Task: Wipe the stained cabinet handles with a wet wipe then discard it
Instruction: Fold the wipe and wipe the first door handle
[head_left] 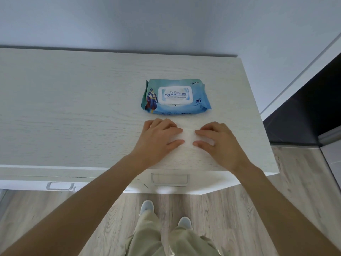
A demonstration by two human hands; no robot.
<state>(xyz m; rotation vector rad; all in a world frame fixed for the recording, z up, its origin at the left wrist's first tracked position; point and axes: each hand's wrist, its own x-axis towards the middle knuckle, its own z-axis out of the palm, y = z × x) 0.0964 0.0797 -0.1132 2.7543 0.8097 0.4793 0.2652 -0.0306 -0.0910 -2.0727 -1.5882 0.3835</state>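
From the head view I see both hands flat on the cabinet top [73,111], fingers straight and pressing a white wipe [188,138] spread between them. My left hand [158,139] holds down its left edge, my right hand [219,143] its right edge. The blue pack [175,97] lies just behind the wipe, lid closed. Two handles [170,180] [60,186] show on the front below the top's edge.
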